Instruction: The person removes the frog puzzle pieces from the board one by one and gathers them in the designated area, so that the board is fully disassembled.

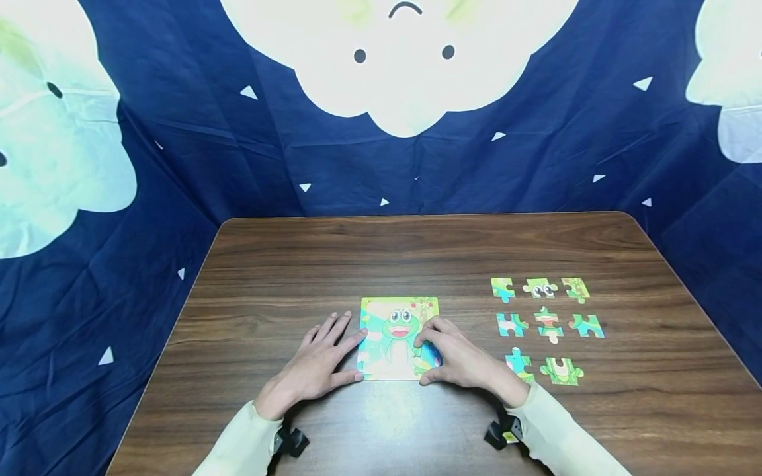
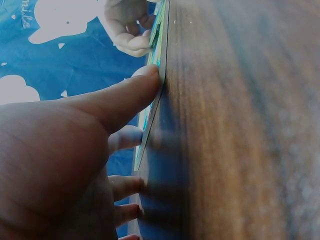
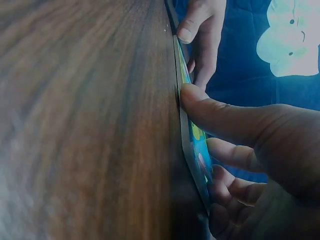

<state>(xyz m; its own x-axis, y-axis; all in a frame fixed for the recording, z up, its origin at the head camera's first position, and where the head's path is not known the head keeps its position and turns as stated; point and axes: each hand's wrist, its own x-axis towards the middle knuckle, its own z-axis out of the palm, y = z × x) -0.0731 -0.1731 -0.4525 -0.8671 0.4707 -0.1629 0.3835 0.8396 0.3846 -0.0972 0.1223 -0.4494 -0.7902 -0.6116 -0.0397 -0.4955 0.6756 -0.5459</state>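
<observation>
A square frog picture board [image 1: 388, 330] lies flat on the wooden table between both hands. My left hand [image 1: 321, 360] rests at its left side, fingers spread, with the index finger and thumb touching its edge. The right hand [image 1: 455, 354] is bent over the board's lower right corner, its fingers and thumb pinching a jigsaw piece [image 1: 430, 356] in blue and green. In the left wrist view this piece [image 2: 156, 31] stands slightly tilted at the board's surface. Part of the piece is hidden by the fingers.
Several loose jigsaw pieces lie in rows on the right: frog eyes [image 1: 540, 288], a frog mouth piece [image 1: 548, 324] and a green body piece [image 1: 562, 371] among them. A piece [image 1: 519, 363] lies close to the right forearm. Blue cloth [image 1: 417, 172] hangs behind the table [image 1: 286, 264].
</observation>
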